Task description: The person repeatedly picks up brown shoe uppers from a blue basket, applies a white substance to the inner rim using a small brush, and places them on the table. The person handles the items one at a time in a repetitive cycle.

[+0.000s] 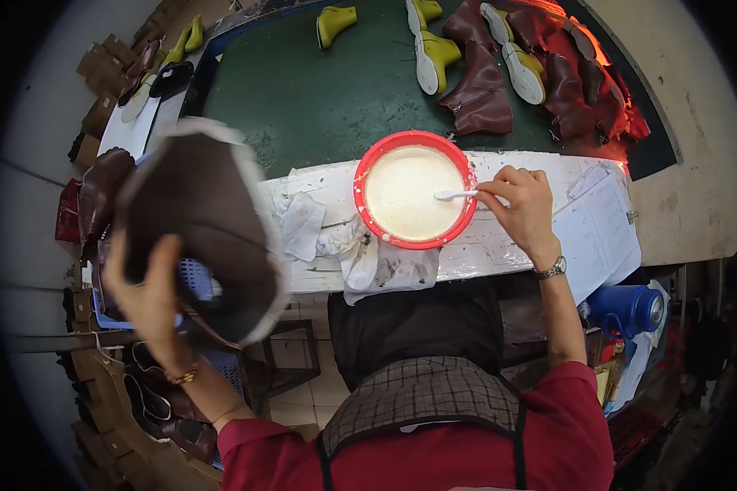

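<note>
My left hand (151, 295) grips a dark brown leather boot upper (196, 176) with a pale edge, raised at the left and smeared by motion. In my right hand (517, 209) a small white brush (458, 195), shaped like a toothbrush, is pinched between thumb and fingers. The brush head is over or at the surface of the creamy white liquid (405, 184) inside a red bowl (359, 192); whether it dips in, I cannot tell. White-stained cloths (385, 266) lie by the bowl's near side.
Beyond the white bench (516, 254) runs a green belt (278, 98) carrying brown boot uppers (481, 94) and yellow lasts (436, 59). An orange-red glow lights the far right. Papers (598, 233) and a blue flask (626, 311) are at right; brown uppers (168, 417) are piled lower left.
</note>
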